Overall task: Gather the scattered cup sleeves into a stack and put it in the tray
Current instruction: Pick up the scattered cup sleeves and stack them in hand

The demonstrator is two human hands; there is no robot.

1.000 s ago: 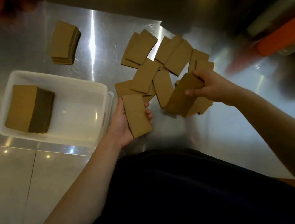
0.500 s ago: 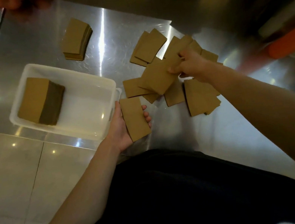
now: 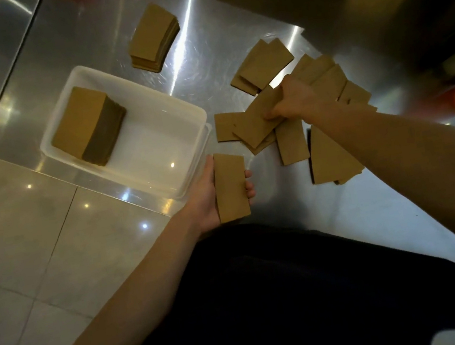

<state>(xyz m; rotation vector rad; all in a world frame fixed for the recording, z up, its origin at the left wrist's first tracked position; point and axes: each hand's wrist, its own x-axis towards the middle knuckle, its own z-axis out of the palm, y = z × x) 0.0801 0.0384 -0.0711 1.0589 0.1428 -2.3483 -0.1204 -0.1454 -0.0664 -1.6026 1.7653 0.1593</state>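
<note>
A person at a steel surface (image 3: 197, 40) gathers cardboard cup sleeves (image 3: 335, 153), which lie fanned and overlapping to the right of a white tray (image 3: 111, 74). The right hand (image 3: 295, 99) reaches into the spread, its grip closed on one loose sleeve (image 3: 256, 120) atop the heap. The left hand (image 3: 209, 196) waits just beside the tray's near corner, fingers curled round a small stack (image 3: 230, 187). A tall stack (image 3: 87, 127) already sits in the tray, and another stack (image 3: 154, 37) rests on the surface beyond it. The step likely goes best if the pinched sleeve is lifted clear of its neighbours, turned to match the small stack and laid on square, edges flush. A second ago the right hand worked a clump nearer the body; it now grasps farther into the spread, while the left hand's stack looks unchanged.
</note>
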